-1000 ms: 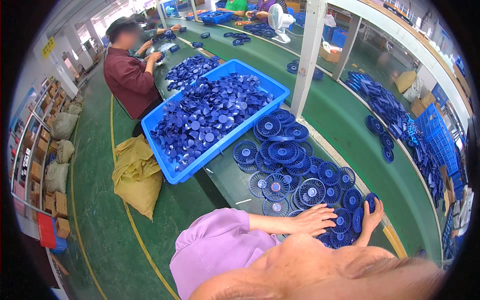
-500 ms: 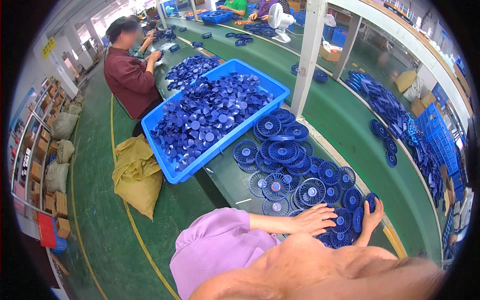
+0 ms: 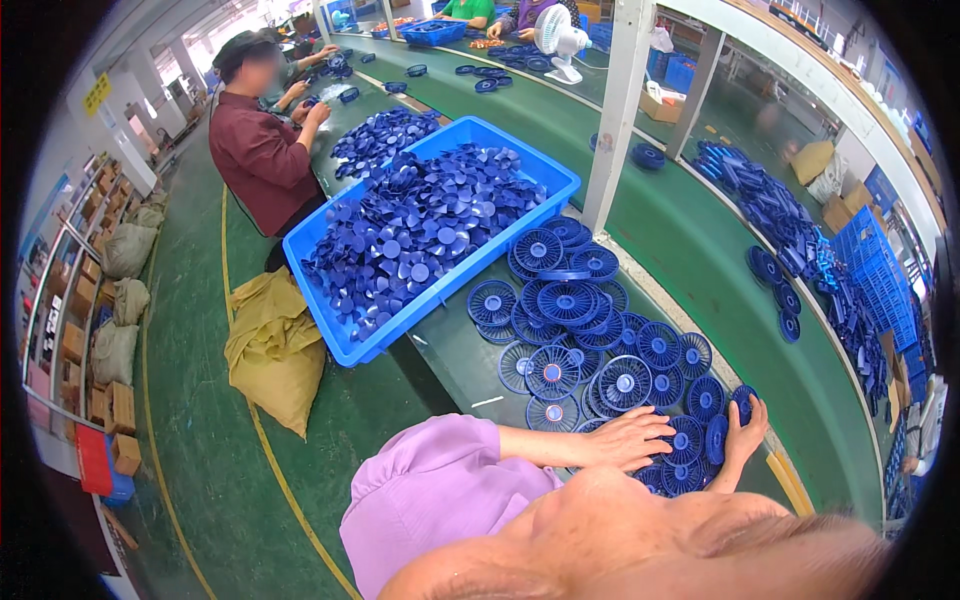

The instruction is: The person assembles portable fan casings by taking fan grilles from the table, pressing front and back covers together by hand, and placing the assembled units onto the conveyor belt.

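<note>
- The blue grilles (image 3: 610, 350) are spread overlapping on the green bench (image 3: 700, 250), near its edge, just in front of the person.
- The left hand (image 3: 628, 440) is laid flat, fingers spread, on the grilles nearest the body; nothing is seen clasped in it.
- The right hand (image 3: 745, 432) is set against the right end of the pile, fingers curled round the rim of one upright grille (image 3: 742, 400); a loose hold is judged, though the palm side is hidden.
- Against the pictures of a second and half a second ago, almost nothing is found changed: both hands are placed as before and the pile is laid out the same. From this it is judged that the grilles are being steadied or gathered, not yet lifted or sorted.
- Just beyond the pile, a blue crate (image 3: 560, 185) heaped with small blue blades (image 3: 420, 230) is stood on the bench, touching or nearly touching the farthest grilles.
- A white post (image 3: 615, 110) rises just right of the crate.
- Farther along the bench, a co-worker in a dark red shirt (image 3: 255, 155) is seen handling blue parts; a yellow sack (image 3: 270, 345) lies on the floor below the crate.
- More blue parts (image 3: 790, 240) are heaped along the bench's far side.
</note>
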Motion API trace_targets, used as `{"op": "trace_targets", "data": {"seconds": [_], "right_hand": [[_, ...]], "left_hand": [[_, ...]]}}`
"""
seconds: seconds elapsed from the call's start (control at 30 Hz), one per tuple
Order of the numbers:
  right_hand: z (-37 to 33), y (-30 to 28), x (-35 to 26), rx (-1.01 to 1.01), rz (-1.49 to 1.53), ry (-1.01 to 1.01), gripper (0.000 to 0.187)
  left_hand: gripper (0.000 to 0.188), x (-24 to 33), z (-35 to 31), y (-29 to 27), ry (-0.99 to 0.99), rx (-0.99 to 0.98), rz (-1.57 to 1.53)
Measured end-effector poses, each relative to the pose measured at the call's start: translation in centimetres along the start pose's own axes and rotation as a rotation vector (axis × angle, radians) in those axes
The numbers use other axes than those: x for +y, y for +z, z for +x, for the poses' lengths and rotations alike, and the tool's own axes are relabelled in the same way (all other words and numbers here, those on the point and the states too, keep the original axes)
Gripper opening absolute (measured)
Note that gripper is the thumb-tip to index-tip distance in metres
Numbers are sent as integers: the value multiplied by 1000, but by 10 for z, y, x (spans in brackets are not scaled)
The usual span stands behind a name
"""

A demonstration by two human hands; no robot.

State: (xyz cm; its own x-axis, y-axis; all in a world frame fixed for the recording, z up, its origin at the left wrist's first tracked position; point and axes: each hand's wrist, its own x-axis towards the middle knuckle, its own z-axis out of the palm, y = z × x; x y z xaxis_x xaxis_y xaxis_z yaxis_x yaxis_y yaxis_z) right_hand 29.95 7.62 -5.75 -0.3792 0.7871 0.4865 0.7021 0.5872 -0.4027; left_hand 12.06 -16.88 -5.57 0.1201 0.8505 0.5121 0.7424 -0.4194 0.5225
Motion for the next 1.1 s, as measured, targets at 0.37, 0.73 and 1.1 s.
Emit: {"op": "trace_targets", "data": {"seconds": [0.37,0.73,1.1], "right_hand": [[1,1,-15,12,-17,15,49],[-3,-8,-14,54,-8,43,49],[82,-45,11,-321,237,-42,60]], "left_hand": [[41,1,4,-15,-52,-112,44],[37,9,17,-32,-25,-110,-170],[44,-22,51,-81,-86,-143,197]]}}
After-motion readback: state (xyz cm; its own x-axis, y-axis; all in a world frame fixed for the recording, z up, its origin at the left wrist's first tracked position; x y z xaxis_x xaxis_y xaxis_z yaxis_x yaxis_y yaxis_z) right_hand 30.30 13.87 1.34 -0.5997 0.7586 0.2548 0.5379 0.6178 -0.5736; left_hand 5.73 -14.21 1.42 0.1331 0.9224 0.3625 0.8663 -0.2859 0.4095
